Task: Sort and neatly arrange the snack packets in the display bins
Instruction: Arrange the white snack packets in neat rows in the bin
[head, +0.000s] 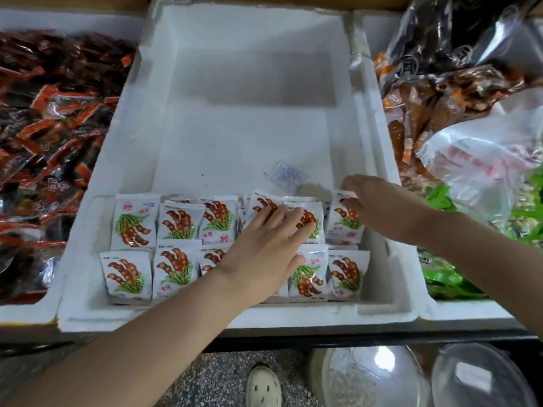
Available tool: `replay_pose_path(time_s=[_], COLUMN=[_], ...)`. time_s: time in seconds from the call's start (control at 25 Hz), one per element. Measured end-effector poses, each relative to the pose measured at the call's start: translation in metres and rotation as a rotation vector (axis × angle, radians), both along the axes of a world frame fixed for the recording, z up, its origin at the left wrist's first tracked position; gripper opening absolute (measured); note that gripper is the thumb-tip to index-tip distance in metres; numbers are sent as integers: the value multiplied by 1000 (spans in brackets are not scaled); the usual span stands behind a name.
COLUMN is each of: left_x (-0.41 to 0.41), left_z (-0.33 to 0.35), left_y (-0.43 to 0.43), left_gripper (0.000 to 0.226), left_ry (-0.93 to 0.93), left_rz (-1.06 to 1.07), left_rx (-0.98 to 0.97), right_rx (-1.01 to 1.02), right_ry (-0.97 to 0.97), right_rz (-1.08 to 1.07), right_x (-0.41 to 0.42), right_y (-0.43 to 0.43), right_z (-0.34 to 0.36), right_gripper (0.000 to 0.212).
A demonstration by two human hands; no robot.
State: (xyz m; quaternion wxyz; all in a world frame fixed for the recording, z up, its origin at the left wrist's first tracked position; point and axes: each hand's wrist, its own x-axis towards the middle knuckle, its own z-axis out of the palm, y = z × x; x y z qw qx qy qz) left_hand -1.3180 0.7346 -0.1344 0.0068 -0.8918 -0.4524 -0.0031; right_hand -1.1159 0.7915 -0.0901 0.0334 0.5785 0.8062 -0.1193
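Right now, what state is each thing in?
foam bin: packets fill near end.
white packets: two flat rows, some overlapping.
left hand: flat, pressing back row.
right hand: pinching end packet, tilted.
loose sachet: lying apart behind rows.
red packets: heaped, unsorted.

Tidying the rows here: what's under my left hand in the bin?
White packets with brown pod pictures show past the left hand's flat fingers. The ones beneath the palm are covered, so their count and order can't be seen.

The left hand (264,245) partly hides several packets (210,258) (small print too blurred to read).
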Motion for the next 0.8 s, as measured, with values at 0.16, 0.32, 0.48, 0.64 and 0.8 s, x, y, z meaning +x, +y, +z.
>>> replay_pose_path(time_s=[0.16, 0.32, 0.48, 0.64, 0.8], left_x=[-1, 1, -1, -2, -2], left_z=[-9, -8, -14, -16, -19], left_y=[0, -2, -2, -2, -2], left_gripper=[48, 47, 43, 49, 47], left_ry=[26, 15, 31, 31, 19], left_rz=[-29, -34, -48, -30, -43], left_rx=[130, 144, 190, 165, 139], right_rx=[-43, -48, 42, 67, 123], right_ry=[-43, 193, 341, 379, 279], right_rz=[9, -102, -51, -22, 40], right_x=[-4, -8, -5, -3, -8], right_y=[-4, -1, 1, -4, -10], right_z=[-13, -13, -21, -27, -32], right_gripper=[21, 13, 9, 13, 20])
